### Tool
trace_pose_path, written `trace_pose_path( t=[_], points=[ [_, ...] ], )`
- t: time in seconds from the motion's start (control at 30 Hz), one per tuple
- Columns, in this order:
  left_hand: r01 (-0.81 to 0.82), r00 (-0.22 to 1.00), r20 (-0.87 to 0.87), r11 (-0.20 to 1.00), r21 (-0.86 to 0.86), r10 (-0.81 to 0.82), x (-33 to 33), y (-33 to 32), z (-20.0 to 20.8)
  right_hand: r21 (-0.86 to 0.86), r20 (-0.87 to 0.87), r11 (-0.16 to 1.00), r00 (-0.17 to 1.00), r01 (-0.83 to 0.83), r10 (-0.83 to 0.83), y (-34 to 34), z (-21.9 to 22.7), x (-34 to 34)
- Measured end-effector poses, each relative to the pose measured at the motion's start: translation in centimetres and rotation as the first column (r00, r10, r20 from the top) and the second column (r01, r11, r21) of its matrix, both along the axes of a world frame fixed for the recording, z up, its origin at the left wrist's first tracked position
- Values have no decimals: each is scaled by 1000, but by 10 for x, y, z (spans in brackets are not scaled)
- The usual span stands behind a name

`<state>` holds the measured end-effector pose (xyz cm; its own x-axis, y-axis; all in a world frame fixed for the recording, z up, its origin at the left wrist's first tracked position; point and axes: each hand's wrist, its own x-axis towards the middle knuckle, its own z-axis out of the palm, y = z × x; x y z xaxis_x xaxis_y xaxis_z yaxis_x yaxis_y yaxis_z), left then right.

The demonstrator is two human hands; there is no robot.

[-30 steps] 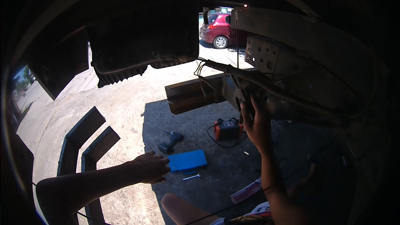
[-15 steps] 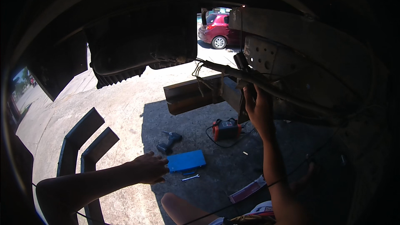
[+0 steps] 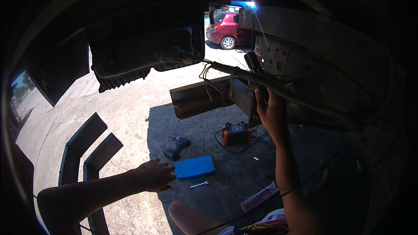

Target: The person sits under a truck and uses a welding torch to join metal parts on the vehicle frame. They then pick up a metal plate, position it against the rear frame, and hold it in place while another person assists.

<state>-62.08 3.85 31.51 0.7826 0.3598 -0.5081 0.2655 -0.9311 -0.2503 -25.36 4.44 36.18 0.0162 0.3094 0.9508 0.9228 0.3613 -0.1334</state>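
Note:
My right hand (image 3: 273, 115) is raised beneath the vehicle, closed round a dark welding electrode holder (image 3: 251, 62); the wiring harness (image 3: 296, 94) partly hides its fingers. From the holder a thin welding rod (image 3: 253, 35) rises, and a bright blue-white arc glows at its upper tip against the underside beside a metal beam (image 3: 285, 24). My left hand (image 3: 156, 175) hangs with nothing in it, fingers stretched out, in line with the left end of a blue flat case (image 3: 194, 167).
A steel channel piece (image 3: 202, 98) juts out below the harness. On the concrete lie a cordless drill (image 3: 177, 148), a wrench (image 3: 199, 185) and an orange-and-black welding machine (image 3: 236, 135) with cables. Two bent metal beams (image 3: 74, 148) stand at left. A red car (image 3: 224, 28) is parked beyond.
A small reddish glow at the rod's tip has become a bright blue-white arc, lighting the dark housing nearby. Both hands stay nearly where they were.

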Motion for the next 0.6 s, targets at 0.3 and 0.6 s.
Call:
trace_pose_path(
  t=[0.3, 0.6],
  points=[
    [-7, 1000, 13, 1000, -14, 7, 1, 0, 1, 64, 55, 998, 998, 16, -19, 3, 1, 1],
    [-14, 1000, 14, 1000, -26, 14, 1, -1, 3, 24, 21, 1000, 1000, 8, -8, 3, 1, 0]
  ],
)
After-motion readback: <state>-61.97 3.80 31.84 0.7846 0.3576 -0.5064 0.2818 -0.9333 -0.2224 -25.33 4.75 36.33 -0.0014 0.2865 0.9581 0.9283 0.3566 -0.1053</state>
